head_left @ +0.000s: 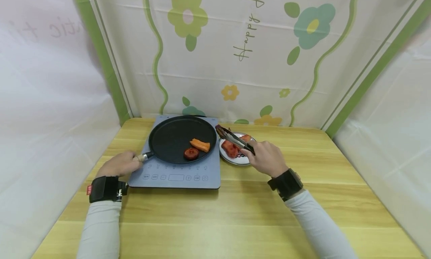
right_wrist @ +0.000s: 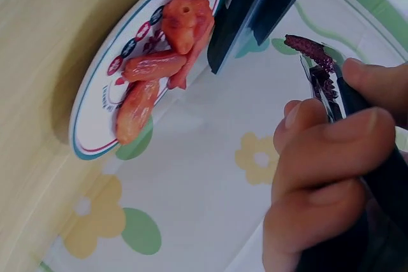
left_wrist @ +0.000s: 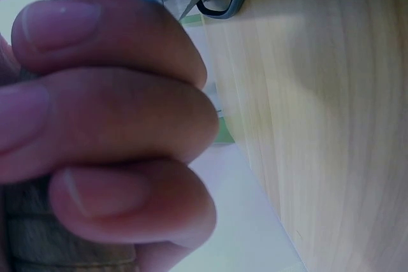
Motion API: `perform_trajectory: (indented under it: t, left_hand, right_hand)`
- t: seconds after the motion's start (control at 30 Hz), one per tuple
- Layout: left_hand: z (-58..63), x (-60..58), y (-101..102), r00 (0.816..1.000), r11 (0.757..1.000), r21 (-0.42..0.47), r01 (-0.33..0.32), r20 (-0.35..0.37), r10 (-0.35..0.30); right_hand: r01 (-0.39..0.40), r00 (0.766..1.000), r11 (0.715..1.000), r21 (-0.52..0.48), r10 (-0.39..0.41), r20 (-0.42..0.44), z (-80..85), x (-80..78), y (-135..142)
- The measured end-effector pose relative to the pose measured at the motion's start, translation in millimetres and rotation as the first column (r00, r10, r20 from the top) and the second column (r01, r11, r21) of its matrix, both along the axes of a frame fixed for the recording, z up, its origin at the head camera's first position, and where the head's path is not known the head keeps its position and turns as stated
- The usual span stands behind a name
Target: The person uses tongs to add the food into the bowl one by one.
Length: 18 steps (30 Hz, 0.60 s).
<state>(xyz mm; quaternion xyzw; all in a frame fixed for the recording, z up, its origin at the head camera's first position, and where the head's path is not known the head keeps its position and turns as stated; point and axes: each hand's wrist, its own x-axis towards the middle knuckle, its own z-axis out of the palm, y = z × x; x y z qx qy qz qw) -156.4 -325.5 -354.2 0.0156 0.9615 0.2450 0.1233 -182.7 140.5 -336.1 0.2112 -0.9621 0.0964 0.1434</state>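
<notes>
My left hand point(head_left: 118, 164) grips the wooden handle point(left_wrist: 64, 237) of a flat black frying pan point(head_left: 173, 137), fingers curled round it. Toward the pan's right side lie an orange, ridged food piece point(head_left: 200, 145) and a round reddish-brown piece point(head_left: 191, 153). With my right hand point(head_left: 268, 158) I hold black-handled metal tongs point(head_left: 237, 140), which reach over a white plate point(head_left: 238, 162) beside the pan. Several glossy red-orange, meat-like pieces point(right_wrist: 153, 67) lie on the plate. The tongs' end point(right_wrist: 312, 54) looks dark red and bumpy; I cannot tell whether it pinches a piece.
Under the pan is a grey-blue induction cooktop point(head_left: 151, 178) with touch controls along its front. The wooden table point(head_left: 202, 225) extends in front and to the right. A flower-printed white curtain point(head_left: 208, 64) closes off the back, with white cloth at both sides.
</notes>
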Motion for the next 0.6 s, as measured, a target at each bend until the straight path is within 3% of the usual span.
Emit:
perform_trajectory:
  t: [0.6]
  left_hand:
    - [1.3,1.8,1,1.0,1.0,-0.008,-0.012,-0.008,0.012]
  right_hand:
    - [-0.03,0.999,0.997,0.065,0.031,-0.016,0.7,-19.8,-37]
